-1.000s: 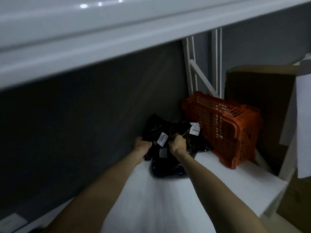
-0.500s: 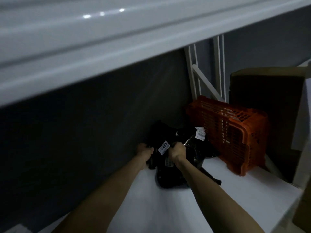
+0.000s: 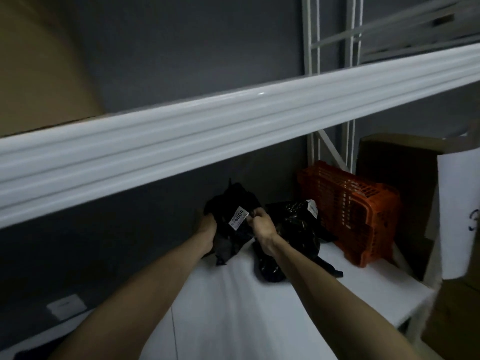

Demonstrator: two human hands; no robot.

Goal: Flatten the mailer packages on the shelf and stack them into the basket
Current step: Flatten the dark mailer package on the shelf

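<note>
Both hands grip one black mailer (image 3: 233,227) lifted off the shelf (image 3: 233,307), left hand (image 3: 206,227) and right hand (image 3: 262,226) pinching opposite edges, likely to stretch it flat; orange basket (image 3: 348,214) stands nearby

A bare left forearm (image 3: 145,289) and bare right forearm (image 3: 332,287), long and slim, end in a bare left hand (image 3: 207,227) and right hand (image 3: 262,228).

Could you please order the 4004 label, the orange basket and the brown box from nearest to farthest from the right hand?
1. 4004 label, by the right hand's fingertips.
2. Orange basket, farther right on the shelf.
3. Brown box, behind the basket.
</note>
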